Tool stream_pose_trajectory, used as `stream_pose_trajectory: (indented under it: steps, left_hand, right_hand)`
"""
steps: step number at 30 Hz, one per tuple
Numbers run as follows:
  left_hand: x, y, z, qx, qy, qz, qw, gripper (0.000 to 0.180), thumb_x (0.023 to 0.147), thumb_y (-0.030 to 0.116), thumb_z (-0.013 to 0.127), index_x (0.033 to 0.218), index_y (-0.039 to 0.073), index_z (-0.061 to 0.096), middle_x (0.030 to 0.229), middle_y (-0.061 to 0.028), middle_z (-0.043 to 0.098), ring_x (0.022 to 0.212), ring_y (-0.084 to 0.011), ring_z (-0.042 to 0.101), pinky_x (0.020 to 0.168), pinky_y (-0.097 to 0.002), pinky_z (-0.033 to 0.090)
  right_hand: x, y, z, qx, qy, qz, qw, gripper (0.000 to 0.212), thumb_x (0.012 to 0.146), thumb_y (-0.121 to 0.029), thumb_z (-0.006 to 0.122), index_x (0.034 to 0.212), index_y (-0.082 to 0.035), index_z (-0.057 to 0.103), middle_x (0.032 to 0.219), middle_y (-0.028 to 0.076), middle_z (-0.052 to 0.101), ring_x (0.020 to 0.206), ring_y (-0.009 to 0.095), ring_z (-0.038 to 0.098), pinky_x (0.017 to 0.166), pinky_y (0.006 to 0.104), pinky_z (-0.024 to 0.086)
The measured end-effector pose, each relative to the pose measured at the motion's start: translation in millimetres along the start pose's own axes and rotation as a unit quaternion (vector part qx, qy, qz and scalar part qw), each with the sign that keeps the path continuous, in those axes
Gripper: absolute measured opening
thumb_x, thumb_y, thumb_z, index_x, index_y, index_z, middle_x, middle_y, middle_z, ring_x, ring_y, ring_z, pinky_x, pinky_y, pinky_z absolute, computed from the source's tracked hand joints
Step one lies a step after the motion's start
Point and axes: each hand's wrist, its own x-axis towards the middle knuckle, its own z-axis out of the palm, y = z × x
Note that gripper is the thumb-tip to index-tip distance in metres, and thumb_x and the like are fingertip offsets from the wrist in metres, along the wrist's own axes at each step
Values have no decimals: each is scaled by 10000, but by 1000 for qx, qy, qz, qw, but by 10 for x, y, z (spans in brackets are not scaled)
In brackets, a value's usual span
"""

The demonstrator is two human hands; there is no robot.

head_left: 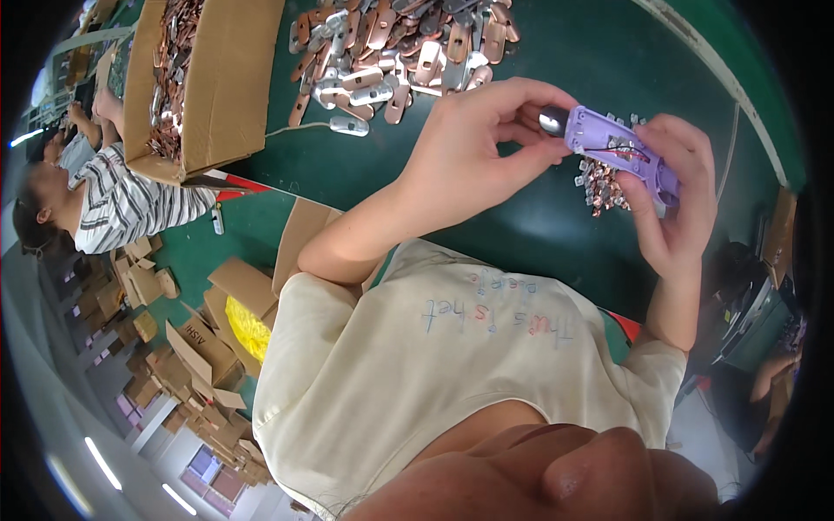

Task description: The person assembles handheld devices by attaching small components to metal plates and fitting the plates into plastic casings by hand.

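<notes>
A light purple plastic housing (pixel 599 130), hollow on the side that shows, is held above the green table (pixel 512 217). Thin red and black wires run inside it. My right hand (pixel 682 165) grips the housing near its far right end, thumb on one side and fingers on the other. At the opposite end, my left hand (pixel 486 139) has its thumb and fingers closed round a shiny dark, rounded piece (pixel 553 120) that meets the housing. Whether that piece is fastened to it I cannot tell. Beneath lies a heap of small silver and copper-coloured metal parts (pixel 599 193).
Many oblong copper and silver pieces with slots (pixel 400 61) are piled at the far side of the table. A cardboard box (pixel 230 87) of similar pieces stands left. Beyond it sits a person in a striped shirt (pixel 130 200). Open cartons (pixel 204 347) and a yellow bag (pixel 248 328) are on the floor.
</notes>
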Motion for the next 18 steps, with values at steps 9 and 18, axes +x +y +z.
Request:
stream_pose_trajectory:
  steps: [9,18]
  left_hand:
    - [-173,-28,184,8,25,11,1000,356,764,-96,610,1109,-80,522,1002,-137,600,896,-177,602,777,-280,526]
    - [-193,21,169,-98,22,-30,994,302,800,-67,585,1097,-63,527,943,-117,612,843,-135,602,718,-245,515]
  right_hand:
    - [-150,-73,71,-20,-20,-17,999,346,682,-22,711,992,31,566,938,152,544,784,243,555,622,288,470]
    - [-164,-96,94,-21,-22,-11,999,335,680,-19,709,981,18,568,953,140,534,775,243,547,629,278,465]
